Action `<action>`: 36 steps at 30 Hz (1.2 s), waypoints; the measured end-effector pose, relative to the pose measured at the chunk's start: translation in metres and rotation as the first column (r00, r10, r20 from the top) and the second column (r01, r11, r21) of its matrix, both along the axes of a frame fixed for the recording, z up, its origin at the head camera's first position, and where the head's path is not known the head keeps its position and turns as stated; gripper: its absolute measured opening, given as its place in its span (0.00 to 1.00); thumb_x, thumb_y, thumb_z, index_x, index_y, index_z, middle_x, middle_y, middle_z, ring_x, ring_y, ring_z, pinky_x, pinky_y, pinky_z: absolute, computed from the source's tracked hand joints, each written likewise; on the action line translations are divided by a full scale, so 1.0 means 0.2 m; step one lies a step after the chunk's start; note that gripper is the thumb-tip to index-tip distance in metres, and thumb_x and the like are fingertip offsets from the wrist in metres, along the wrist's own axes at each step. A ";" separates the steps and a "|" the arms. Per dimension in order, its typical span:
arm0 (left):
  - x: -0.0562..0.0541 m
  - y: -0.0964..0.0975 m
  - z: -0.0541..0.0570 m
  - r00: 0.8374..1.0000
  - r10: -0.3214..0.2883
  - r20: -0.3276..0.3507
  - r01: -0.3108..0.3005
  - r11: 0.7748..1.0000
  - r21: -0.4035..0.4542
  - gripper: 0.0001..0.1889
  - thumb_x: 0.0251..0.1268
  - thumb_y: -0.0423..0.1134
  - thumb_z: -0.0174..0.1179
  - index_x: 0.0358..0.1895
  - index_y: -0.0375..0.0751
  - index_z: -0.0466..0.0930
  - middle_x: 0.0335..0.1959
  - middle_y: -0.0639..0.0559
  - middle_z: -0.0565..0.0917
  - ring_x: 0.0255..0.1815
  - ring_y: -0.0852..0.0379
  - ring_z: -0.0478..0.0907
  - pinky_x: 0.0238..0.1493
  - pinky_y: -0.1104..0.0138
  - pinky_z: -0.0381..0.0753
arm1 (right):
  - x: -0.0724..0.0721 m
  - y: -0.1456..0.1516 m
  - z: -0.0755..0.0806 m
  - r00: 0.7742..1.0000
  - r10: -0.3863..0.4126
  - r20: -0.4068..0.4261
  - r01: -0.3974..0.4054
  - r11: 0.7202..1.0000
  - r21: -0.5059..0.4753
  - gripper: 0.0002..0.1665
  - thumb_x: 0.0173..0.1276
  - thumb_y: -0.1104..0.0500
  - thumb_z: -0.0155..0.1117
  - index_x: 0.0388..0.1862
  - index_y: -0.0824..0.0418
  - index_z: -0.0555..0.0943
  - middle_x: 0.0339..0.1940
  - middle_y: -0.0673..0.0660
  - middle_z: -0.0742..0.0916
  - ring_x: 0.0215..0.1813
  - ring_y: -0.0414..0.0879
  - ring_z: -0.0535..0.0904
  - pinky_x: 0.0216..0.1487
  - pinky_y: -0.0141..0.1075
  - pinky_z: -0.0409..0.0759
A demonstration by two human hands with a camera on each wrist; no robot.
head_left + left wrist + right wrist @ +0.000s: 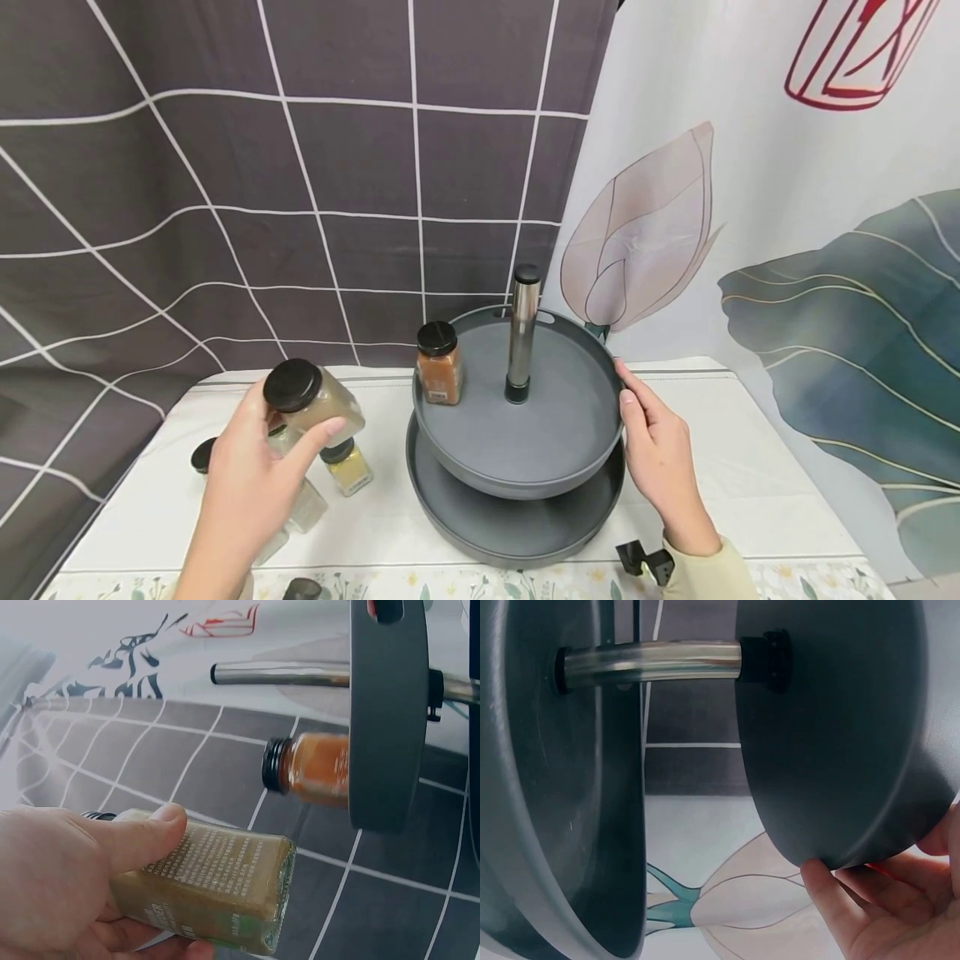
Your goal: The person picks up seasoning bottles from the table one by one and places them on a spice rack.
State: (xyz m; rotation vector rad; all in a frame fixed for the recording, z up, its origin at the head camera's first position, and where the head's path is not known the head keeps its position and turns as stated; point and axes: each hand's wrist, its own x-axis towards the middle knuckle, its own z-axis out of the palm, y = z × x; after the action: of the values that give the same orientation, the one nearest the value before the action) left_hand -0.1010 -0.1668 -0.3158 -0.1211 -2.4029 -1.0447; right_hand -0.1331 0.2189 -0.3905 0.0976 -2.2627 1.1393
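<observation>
My left hand (pixel 251 475) grips a square glass spice jar (pixel 330 408) with a black lid, tilted above the table to the left of a grey two-tier tray. Tan powder and a printed label show on this jar (pixel 202 881) in the left wrist view. An orange-brown spice jar (pixel 440 371) stands on the upper tier (pixel 480 433), left of the metal post (pixel 523 333). On the tray's right side, my right hand (pixel 660 442) holds the upper tier's rim, fingertips at its lower edge (pixel 821 871) in the right wrist view.
Behind and below my left hand are more jars, including a yellow one (pixel 348 468) and a pale one (pixel 306 507). The lower tier (pixel 517 533) sits on the white tablecloth (pixel 390 533). Grey gridded cloth (pixel 345 167) hangs behind. A black clip-like object (pixel 645 562) is by the right sleeve.
</observation>
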 end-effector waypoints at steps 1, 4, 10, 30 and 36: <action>0.00 0.01 0.00 1.000 -0.017 -0.007 0.017 1.000 0.008 0.28 0.56 0.38 0.76 0.59 0.39 0.75 0.49 0.46 0.84 0.51 0.47 0.82 0.53 0.81 0.69 | 0.00 0.00 0.00 1.000 0.000 0.000 0.000 1.000 -0.001 0.22 0.82 0.59 0.48 0.71 0.57 0.75 0.67 0.52 0.80 0.43 0.34 0.72 0.45 0.21 0.65; -0.01 0.05 0.01 0.998 -0.048 -0.029 0.048 0.998 0.026 0.28 0.55 0.37 0.77 0.58 0.39 0.76 0.48 0.49 0.84 0.51 0.60 0.80 0.53 0.86 0.67 | 0.00 0.00 0.00 1.000 0.001 0.003 -0.001 1.000 -0.007 0.22 0.82 0.58 0.48 0.71 0.57 0.75 0.67 0.51 0.80 0.42 0.34 0.72 0.44 0.22 0.65; -0.02 0.12 0.02 0.992 -0.104 -0.070 0.106 0.994 0.034 0.26 0.52 0.34 0.77 0.56 0.38 0.77 0.46 0.52 0.83 0.46 0.70 0.78 0.50 0.83 0.71 | 0.00 0.00 0.00 1.000 0.000 0.011 0.000 1.000 -0.014 0.22 0.82 0.58 0.48 0.71 0.57 0.75 0.67 0.50 0.80 0.42 0.34 0.72 0.43 0.22 0.66; -0.07 0.30 0.02 0.975 -0.219 -0.025 0.220 0.974 0.048 0.31 0.55 0.43 0.77 0.61 0.44 0.75 0.47 0.54 0.83 0.48 0.58 0.82 0.51 0.56 0.80 | 0.00 0.00 0.00 1.000 -0.021 -0.003 0.021 1.000 -0.001 0.22 0.81 0.59 0.50 0.70 0.57 0.76 0.66 0.51 0.81 0.39 0.34 0.74 0.41 0.20 0.68; -0.08 0.36 -0.01 0.964 -0.265 -0.031 0.266 0.962 0.056 0.33 0.54 0.42 0.77 0.63 0.42 0.74 0.46 0.54 0.82 0.46 0.60 0.80 0.50 0.56 0.81 | 0.00 0.00 -0.01 1.000 -0.020 -0.012 0.020 1.000 0.003 0.22 0.81 0.60 0.50 0.69 0.58 0.77 0.66 0.52 0.81 0.42 0.30 0.76 0.43 0.17 0.69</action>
State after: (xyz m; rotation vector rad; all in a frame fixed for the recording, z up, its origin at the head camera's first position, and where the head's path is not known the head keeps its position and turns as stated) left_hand -0.1180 -0.0951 -0.3175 -0.4431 -2.3763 -1.2257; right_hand -0.1325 0.2188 -0.3916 0.0823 -2.2500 1.1223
